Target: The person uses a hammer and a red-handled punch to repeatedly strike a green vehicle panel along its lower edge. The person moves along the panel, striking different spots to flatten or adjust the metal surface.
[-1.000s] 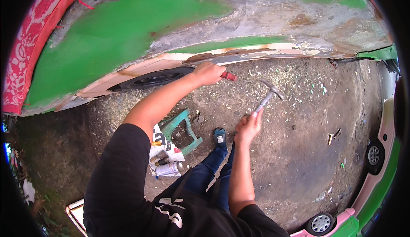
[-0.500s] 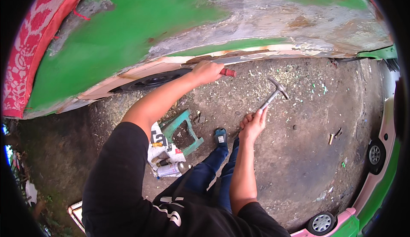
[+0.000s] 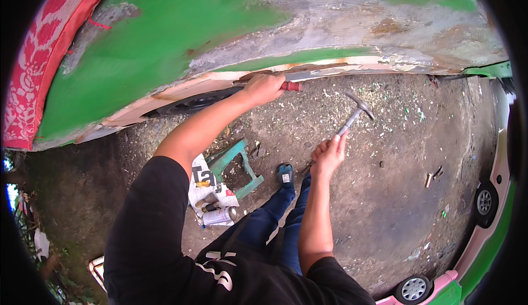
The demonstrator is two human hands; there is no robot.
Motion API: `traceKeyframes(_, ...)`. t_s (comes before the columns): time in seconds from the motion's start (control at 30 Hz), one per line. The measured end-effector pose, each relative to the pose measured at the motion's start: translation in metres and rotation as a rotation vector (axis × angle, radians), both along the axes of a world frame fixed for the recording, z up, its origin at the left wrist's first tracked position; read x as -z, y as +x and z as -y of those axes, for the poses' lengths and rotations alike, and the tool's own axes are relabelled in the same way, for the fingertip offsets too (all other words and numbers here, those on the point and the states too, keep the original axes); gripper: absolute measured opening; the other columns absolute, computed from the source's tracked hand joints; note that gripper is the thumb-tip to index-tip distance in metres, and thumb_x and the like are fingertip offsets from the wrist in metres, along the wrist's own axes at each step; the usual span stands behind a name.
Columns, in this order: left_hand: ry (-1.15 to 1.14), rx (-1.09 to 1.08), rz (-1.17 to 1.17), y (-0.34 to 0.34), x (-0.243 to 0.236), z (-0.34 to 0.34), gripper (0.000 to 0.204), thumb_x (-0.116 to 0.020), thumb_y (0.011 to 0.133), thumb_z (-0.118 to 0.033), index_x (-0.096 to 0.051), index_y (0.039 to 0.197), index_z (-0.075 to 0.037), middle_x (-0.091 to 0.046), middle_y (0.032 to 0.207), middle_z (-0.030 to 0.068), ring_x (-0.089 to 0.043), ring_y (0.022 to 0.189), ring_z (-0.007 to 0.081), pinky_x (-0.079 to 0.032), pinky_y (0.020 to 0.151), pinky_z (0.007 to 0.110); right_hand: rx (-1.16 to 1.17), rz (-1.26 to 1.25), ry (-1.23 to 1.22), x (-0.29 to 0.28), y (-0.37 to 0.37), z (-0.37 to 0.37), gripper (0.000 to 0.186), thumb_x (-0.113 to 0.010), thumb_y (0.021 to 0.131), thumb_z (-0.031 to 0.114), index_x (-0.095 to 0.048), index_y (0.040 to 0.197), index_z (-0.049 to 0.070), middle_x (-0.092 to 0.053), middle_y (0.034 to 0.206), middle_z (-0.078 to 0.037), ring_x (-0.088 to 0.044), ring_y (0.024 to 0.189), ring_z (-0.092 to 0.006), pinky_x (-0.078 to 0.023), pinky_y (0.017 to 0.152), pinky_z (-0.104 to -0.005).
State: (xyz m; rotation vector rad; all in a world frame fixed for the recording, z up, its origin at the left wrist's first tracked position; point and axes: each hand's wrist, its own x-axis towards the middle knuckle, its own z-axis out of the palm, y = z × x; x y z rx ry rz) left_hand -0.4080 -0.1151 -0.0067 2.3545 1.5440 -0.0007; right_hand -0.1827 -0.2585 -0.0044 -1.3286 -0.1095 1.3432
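My left hand [image 3: 264, 89] is closed on a red-handled tool [image 3: 291, 86], up against the lower edge of the car body [image 3: 159, 41], whose green paint has grey, rusty and peeled patches; the tool's working end is hidden. Below it to the right, my right hand [image 3: 328, 156] grips a hammer [image 3: 357, 108] by its metal-coloured shaft, the head raised in the air away from the red handle. Under my left forearm, a dark wheel [image 3: 192, 103] shows beneath the pale lower trim.
A green plastic stool [image 3: 242, 178] lies by a printed sheet [image 3: 199, 189] with spray cans [image 3: 217, 215] and small items. Pink-and-white floral cloth [image 3: 25, 101] covers the left edge. A pink-and-green car [image 3: 489, 233] stands at the right. Paint chips litter the concrete ground [image 3: 385, 206].
My left hand has shifted slightly up and to the left along the body edge with the tool. My right hand and the hammer have moved to the right and a little upward.
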Motion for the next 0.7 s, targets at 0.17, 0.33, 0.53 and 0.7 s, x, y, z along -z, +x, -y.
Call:
traceKeyframes(0.17, 0.023, -0.042, 0.053, 0.0, -0.008, 0.012, 0.023, -0.065, 0.083, -0.022, -0.05, 0.089, -0.006, -0.064, 0.075, 0.0175, -0.064, 0.075, 0.0384, -0.049, 0.063, 0.05, -0.396, -0.053, 0.123, -0.001, -0.019, 0.02, 0.05, -0.047, 0.102, 0.014, -0.033, 0.15, 0.015, -0.035, 0.066, 0.007, -0.034, 0.051, -0.0022, -0.029, 0.042, -0.0183)
traceKeyframes(0.33, 0.085, 0.032, 0.194, -0.021, -0.017, 0.032, 0.025, -0.07, 0.082, -0.02, -0.049, 0.084, -0.007, -0.06, 0.074, 0.0135, -0.062, 0.072, 0.0351, -0.047, 0.063, 0.046, -0.275, -0.059, 0.105, 0.0, 0.003, 0.023, 0.048, -0.046, 0.102, 0.018, -0.035, 0.149, 0.02, -0.033, 0.064, 0.007, -0.031, 0.048, -0.0019, -0.026, 0.039, -0.0181)
traceKeyframes(0.53, 0.218, 0.283, 0.299, -0.039, -0.019, 0.06, 0.028, -0.07, 0.084, -0.021, -0.048, 0.073, -0.009, -0.051, 0.066, 0.0083, -0.054, 0.064, 0.0279, -0.044, 0.061, 0.042, -0.286, -0.066, -0.005, -0.001, 0.016, 0.04, 0.048, -0.045, 0.102, 0.015, -0.034, 0.149, 0.017, -0.031, 0.064, 0.008, -0.031, 0.049, -0.0019, -0.027, 0.041, -0.0184)
traceKeyframes(0.7, 0.133, 0.236, 0.141, -0.018, -0.007, 0.043, 0.021, -0.067, 0.084, -0.019, -0.05, 0.081, -0.007, -0.059, 0.074, 0.0088, -0.062, 0.075, 0.0297, -0.048, 0.065, 0.043, -0.302, -0.054, -0.034, 0.009, 0.016, 0.05, 0.047, -0.046, 0.103, 0.02, -0.036, 0.148, 0.019, -0.032, 0.06, 0.007, -0.029, 0.045, -0.0023, -0.025, 0.038, -0.0189)
